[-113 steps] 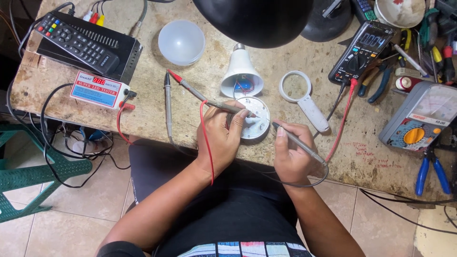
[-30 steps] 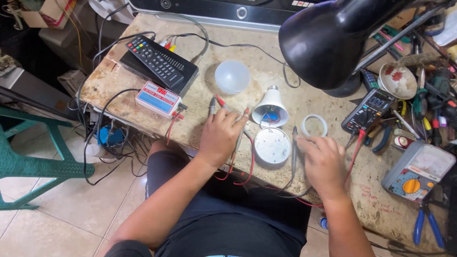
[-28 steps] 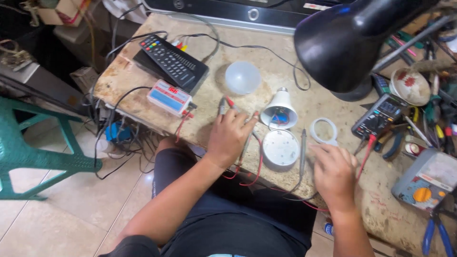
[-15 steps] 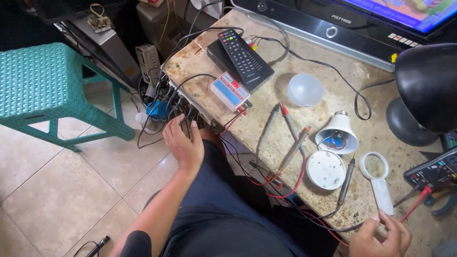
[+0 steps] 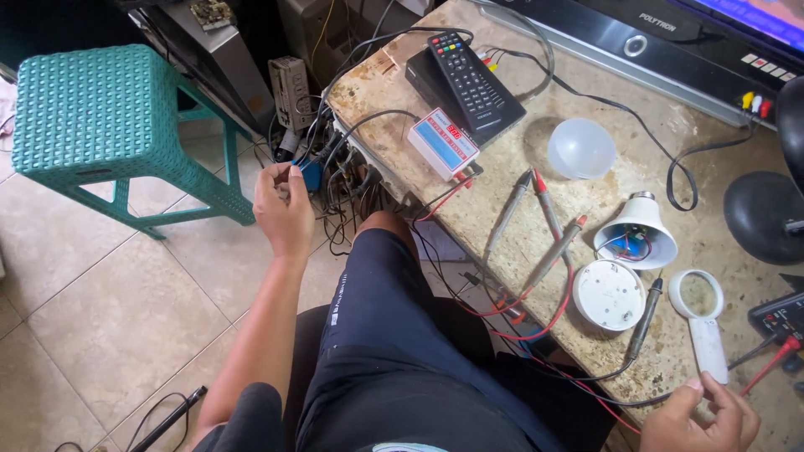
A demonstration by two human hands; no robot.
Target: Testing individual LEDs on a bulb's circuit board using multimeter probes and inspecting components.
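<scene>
My left hand (image 5: 283,209) reaches down off the table's left end into a tangle of cables (image 5: 339,180). Its fingers are bunched beside a blue plug (image 5: 311,176), and the grip itself is hidden. My right hand (image 5: 702,414) rests at the table's near edge with loosely bent fingers, touching a black wire just below the white magnifier (image 5: 702,322). On the table lie an opened bulb base (image 5: 635,240), a round white LED plate (image 5: 609,295), a white dome (image 5: 580,148) and several test probes (image 5: 548,230) with red and black leads.
A white-and-blue tester box (image 5: 444,144), a remote (image 5: 469,71) on a black box, a black lamp base (image 5: 762,213) and a meter (image 5: 783,314) stand on the stone table (image 5: 502,251). A teal stool (image 5: 100,117) is on the tiled floor at left. A television (image 5: 670,38) is at the back.
The view swung left. My left hand left the bulb parts and dropped to the cables beside the table. My right hand let go of the probe and slid to the near edge.
</scene>
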